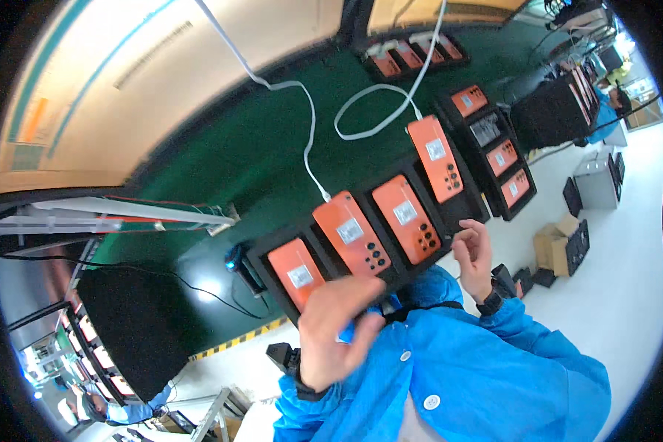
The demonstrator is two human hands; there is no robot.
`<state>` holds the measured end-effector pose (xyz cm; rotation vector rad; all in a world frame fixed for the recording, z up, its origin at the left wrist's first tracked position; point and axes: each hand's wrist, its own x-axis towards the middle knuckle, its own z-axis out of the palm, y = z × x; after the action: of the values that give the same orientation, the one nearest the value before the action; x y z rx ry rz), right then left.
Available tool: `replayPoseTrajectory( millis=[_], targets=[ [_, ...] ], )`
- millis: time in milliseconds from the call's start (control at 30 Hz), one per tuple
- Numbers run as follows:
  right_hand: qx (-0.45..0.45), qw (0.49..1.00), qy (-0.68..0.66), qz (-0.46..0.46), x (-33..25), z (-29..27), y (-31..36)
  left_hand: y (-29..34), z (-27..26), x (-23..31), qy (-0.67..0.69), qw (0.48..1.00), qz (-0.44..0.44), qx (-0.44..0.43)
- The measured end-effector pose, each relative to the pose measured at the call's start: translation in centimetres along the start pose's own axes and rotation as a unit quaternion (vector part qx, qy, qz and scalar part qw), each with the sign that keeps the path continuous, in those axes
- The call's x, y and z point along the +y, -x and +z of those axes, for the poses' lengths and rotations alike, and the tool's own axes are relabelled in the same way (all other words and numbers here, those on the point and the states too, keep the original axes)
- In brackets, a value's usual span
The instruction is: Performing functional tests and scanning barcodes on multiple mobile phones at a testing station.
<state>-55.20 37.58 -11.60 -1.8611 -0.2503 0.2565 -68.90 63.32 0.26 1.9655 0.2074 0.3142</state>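
A long black tray lies in front of me with several orange phones in its slots, camera side up, each with a white label. My left hand hovers over the tray's near edge, thumb and fingers apart, partly covering the leftmost phone. White cables run to the second phone and to the rightmost phone. Between those two lies another phone with no cable. My right hand is at the tray's right end, fingers loosely bent and nothing visible in them.
To the right stands a second black tray with several orange phones. Another phone tray sits at the back of the green bench. A black handheld scanner stands left of my tray. Boxes are on the floor at right.
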Motion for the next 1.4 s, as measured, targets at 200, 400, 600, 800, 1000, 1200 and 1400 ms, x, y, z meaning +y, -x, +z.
replayPoseTrajectory(
  millis=[200,400,600,800,1000,1200,1400],
  targets=[
    [0.022,0.994,0.032,0.102,6.1,-9.2,5.7,-2.4,3.5,9.3,0.038,0.954,0.279,-0.108],
    [0.084,0.963,-0.006,0.255,16.4,-17.2,13.8,0.8,10.7,15.2,0.002,0.959,0.248,-0.136],
    [0.097,0.96,-0.023,0.261,26.8,-29.7,22.8,3.3,24.5,22.2,-0.027,0.94,0.259,-0.219],
    [0.147,0.98,0.018,0.134,26.6,-41.7,19.0,2.9,37.1,28.8,-0.018,0.902,0.302,-0.307],
    [0.208,0.976,-0.011,0.068,23.2,-49.6,11.5,-0.3,46.5,33.7,-0.002,0.864,0.332,-0.377],
    [0.203,0.97,-0.077,0.112,29.1,-56.2,7.9,-8.2,56.8,37.1,0.015,0.835,0.358,-0.418],
    [0.259,0.868,-0.037,0.423,45.7,-65.6,18.0,-17.8,67.2,39.4,0.036,0.805,0.38,-0.454]
  ],
)
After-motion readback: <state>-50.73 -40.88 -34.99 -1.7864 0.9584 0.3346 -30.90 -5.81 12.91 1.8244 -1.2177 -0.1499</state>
